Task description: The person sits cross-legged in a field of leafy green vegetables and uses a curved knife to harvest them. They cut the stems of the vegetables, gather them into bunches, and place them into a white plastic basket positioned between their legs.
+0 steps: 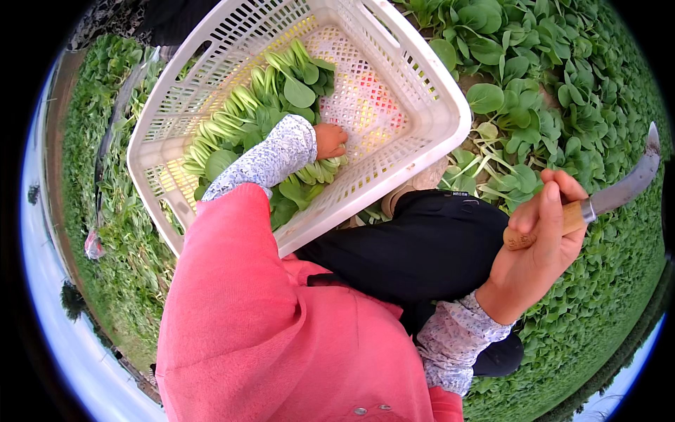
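Observation:
My left hand (pixel 331 141) reaches down into a white plastic crate (pixel 457 108), its fingers curled over the pale stems of a bunch of leafy greens (pixel 322 171). More cut greens (pixel 224 124) lie in rows along the crate's left side, stems mostly up and leaves overlapping. My forearm hides some of them. Off to the right of the crate, my right hand (pixel 548 232) is closed around the wooden handle of a small sickle (pixel 627 190). Its curved metal blade points up and away from me.
Growing leafy greens (pixel 527 111) cover the ground to the right. Trimmed leaves and stalks (pixel 488 158) lie beside the crate. My bent knee in black trousers (pixel 416 248) is close against the crate's near side. A strip of dark sheeting (pixel 113 116) runs along the left.

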The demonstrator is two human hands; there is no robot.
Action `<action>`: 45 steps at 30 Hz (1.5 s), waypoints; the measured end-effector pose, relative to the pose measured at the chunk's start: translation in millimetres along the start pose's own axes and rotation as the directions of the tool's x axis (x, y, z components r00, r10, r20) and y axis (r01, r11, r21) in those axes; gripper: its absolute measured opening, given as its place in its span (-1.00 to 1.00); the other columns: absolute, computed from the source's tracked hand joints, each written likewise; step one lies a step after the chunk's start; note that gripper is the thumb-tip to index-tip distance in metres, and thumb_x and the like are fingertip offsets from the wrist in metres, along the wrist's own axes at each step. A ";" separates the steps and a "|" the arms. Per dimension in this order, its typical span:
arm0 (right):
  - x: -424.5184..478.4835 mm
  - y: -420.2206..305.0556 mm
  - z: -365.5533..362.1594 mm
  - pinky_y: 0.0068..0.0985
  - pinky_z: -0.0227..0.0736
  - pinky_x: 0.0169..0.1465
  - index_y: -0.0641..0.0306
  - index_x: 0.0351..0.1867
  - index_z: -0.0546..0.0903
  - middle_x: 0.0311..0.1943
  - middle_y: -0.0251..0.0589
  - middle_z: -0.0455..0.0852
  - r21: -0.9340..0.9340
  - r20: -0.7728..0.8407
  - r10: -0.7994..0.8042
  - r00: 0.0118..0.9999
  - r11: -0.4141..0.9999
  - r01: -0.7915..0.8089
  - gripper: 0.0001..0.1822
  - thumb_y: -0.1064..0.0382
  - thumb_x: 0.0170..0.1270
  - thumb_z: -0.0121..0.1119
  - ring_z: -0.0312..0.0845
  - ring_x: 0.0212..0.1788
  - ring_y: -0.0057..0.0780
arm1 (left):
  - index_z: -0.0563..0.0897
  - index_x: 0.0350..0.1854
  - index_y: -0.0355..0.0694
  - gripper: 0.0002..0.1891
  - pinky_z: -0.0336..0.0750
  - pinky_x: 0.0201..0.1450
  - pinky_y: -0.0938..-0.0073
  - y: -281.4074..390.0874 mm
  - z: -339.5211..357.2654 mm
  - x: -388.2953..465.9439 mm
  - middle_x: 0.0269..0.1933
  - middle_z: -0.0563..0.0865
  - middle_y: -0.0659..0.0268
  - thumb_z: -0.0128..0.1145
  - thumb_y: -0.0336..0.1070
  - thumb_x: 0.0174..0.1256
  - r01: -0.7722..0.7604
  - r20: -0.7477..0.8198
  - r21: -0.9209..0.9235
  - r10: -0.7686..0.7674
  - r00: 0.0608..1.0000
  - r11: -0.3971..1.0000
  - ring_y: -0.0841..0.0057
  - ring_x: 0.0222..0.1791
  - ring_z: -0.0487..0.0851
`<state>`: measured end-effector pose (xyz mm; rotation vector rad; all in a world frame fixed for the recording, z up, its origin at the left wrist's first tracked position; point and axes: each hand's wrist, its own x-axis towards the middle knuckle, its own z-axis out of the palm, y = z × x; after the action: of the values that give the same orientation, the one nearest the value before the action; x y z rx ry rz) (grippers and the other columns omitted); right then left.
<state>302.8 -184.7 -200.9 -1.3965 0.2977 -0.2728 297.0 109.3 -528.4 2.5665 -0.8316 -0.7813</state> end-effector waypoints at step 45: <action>-5.4 2.5 1.9 -0.73 0.24 -0.55 0.38 -0.15 0.52 -0.26 -0.09 0.64 0.010 0.077 -0.016 0.997 1.000 0.015 -0.82 0.43 0.22 0.16 0.31 -0.62 -0.73 | 0.35 0.09 -0.31 -0.43 0.47 -0.45 0.52 72.4 -62.8 -181.4 -0.09 0.47 0.19 0.31 -0.37 0.02 0.566 -0.630 -0.534 -0.742 0.229 0.628 0.58 -0.44 0.57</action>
<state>298.5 -180.6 -202.8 -1.3972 0.2223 -0.2323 179.4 173.9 -373.2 2.5625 0.6973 0.2756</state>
